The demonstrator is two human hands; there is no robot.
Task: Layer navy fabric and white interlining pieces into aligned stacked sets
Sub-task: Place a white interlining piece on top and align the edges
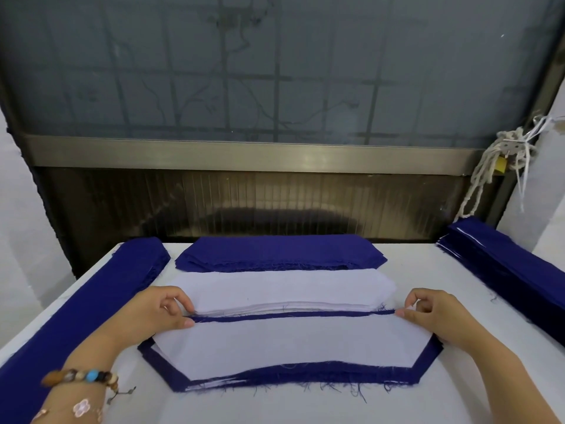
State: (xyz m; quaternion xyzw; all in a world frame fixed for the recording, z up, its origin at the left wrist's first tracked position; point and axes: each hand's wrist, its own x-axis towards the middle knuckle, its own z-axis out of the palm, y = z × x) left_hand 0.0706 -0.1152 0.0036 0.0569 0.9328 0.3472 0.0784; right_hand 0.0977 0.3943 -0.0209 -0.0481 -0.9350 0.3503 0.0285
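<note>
A white interlining piece lies on top of a navy fabric piece near the table's front, with a navy border showing around it. My left hand pinches the interlining's upper left corner. My right hand pinches its upper right corner. Just behind sits a stack of white interlining, and behind that a stack of navy pieces.
A long pile of navy fabric runs along the table's left edge, and another navy pile along the right. The white table ends at a dark metal frame and window behind. Cords hang at the back right.
</note>
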